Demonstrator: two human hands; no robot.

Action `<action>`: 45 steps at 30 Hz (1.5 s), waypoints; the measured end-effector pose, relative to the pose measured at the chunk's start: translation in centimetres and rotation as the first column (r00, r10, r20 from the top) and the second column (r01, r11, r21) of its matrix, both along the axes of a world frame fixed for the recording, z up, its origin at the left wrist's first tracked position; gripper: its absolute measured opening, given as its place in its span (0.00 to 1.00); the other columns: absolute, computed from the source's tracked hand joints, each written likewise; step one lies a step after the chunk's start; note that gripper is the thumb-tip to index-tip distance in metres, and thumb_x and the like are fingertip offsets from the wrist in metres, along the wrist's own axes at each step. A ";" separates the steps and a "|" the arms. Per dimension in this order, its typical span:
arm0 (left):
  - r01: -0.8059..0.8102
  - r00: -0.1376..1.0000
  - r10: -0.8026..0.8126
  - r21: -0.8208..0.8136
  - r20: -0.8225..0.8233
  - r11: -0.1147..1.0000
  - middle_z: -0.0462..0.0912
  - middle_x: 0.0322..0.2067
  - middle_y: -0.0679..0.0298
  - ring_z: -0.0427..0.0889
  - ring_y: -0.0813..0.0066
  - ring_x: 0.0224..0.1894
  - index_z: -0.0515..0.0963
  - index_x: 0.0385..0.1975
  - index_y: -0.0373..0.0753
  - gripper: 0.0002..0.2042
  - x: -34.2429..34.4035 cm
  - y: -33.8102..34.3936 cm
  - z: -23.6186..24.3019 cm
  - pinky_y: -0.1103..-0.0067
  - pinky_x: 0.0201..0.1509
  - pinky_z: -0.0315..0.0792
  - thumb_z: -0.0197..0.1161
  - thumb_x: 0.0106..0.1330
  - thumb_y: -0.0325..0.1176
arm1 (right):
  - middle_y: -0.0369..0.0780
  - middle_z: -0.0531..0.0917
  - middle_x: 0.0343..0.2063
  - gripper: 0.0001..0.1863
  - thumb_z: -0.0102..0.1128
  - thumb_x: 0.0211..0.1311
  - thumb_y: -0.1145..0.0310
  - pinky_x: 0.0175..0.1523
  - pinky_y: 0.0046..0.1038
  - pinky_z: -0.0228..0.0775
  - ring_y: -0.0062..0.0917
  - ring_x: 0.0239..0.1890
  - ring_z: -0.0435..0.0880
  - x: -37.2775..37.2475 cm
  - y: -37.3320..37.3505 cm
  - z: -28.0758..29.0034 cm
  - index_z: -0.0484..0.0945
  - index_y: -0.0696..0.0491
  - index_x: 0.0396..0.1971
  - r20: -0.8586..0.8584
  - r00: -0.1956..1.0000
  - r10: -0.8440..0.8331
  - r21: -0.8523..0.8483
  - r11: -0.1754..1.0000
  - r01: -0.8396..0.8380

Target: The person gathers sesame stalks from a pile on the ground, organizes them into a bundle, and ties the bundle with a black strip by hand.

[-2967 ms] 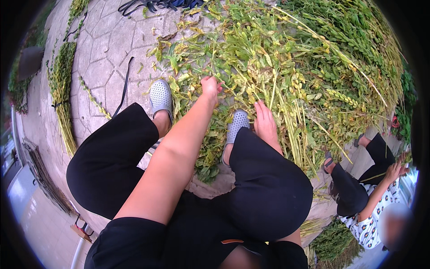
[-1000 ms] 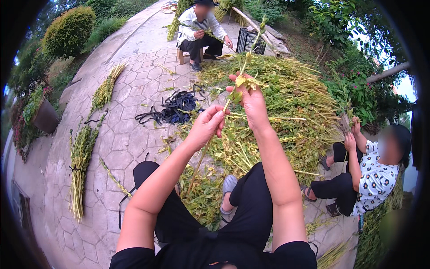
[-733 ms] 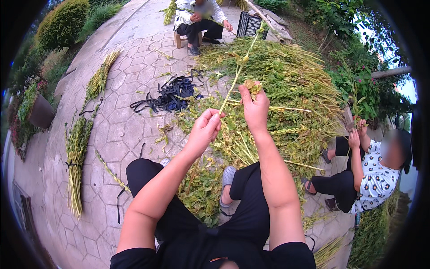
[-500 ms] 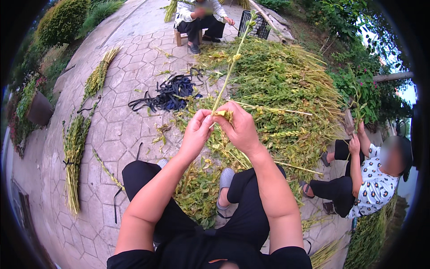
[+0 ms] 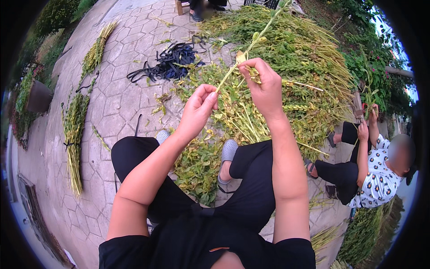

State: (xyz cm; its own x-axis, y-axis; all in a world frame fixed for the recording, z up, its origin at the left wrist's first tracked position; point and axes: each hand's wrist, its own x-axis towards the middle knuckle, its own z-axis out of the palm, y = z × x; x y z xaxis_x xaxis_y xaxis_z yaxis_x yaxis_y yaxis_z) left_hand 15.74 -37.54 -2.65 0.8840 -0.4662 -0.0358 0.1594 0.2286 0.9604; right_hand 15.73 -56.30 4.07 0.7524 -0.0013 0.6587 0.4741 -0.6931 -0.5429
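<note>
A long green-yellow plant stalk (image 5: 229, 74) with small pods slants up and away to the right. My left hand (image 5: 199, 107) is closed in a pinch round its lower end. Farther up, my right hand (image 5: 264, 87) is closed, thumb and forefinger at a pale dry leaf (image 5: 241, 57) beside the stalk. Yellowed leaves (image 5: 254, 75) show in its curled fingers; whether it also touches the stalk I cannot tell. Beneath and beyond both hands lies a broad heap of leafy stalks (image 5: 295, 67), with loose leaves (image 5: 195, 179) between my feet.
Dark cloth strips (image 5: 172, 62) lie tangled on the paving left of the heap. Tied stalk bundles (image 5: 74, 134) rest farther left. On the right sits a person in a patterned top (image 5: 380, 172), hands on another stalk. Another person's legs (image 5: 204, 9) show at the far edge.
My right hand has moved away from the left, up along the stalk, with yellow leaves in it. The left hand keeps its pinch on the stalk's lower end. The view has tilted slightly down.
</note>
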 end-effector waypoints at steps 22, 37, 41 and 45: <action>-0.231 0.973 0.228 -0.124 -0.040 0.965 0.69 0.23 0.74 0.58 0.93 0.17 0.71 0.41 0.41 0.08 2.4 3.0 0.9 0.91 0.18 0.50 0.53 0.73 0.37 | 0.45 0.79 0.52 0.26 0.59 0.64 0.63 0.56 0.31 0.70 0.31 0.53 0.79 0.5 -4.9 -2.4 0.68 0.53 0.61 -0.850 0.512 0.122 -0.103 0.915 -0.389; -0.259 0.954 0.245 -0.057 -0.174 0.964 0.65 0.15 0.75 0.54 0.91 0.12 0.74 0.39 0.40 0.08 2.4 2.2 1.0 0.89 0.15 0.47 0.56 0.71 0.37 | 0.45 0.82 0.47 0.20 0.59 0.60 0.58 0.53 0.38 0.72 0.38 0.49 0.81 -10.9 -17.0 -33.0 0.78 0.51 0.50 -0.901 0.227 -0.369 -0.319 0.920 0.228; -0.263 0.951 0.258 -0.002 -0.172 0.965 0.65 0.15 0.75 0.53 0.91 0.12 0.74 0.40 0.40 0.08 2.2 2.5 0.7 0.89 0.15 0.47 0.55 0.71 0.37 | 0.45 0.83 0.43 0.16 0.59 0.59 0.57 0.52 0.39 0.71 0.38 0.45 0.82 -12.2 -13.7 -36.0 0.80 0.49 0.44 -0.807 0.148 -0.572 -0.528 0.810 0.254; -0.268 0.948 0.262 -0.009 -0.183 0.963 0.66 0.15 0.75 0.54 0.92 0.12 0.74 0.41 0.40 0.08 2.4 2.6 0.7 0.90 0.15 0.48 0.55 0.71 0.37 | 0.44 0.84 0.37 0.12 0.54 0.62 0.58 0.47 0.40 0.73 0.40 0.39 0.83 -11.9 -13.2 -34.6 0.79 0.49 0.38 -0.757 0.189 -0.625 -0.577 0.776 0.253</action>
State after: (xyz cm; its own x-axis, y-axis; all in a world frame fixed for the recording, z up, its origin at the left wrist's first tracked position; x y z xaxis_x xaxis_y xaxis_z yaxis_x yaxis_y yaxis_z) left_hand 18.12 -34.92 -1.94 0.9564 -0.2194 -0.1927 0.2568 0.3176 0.9128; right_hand 3.79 -69.51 -30.52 0.7668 -0.5257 -0.3682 -0.6010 -0.7895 -0.1244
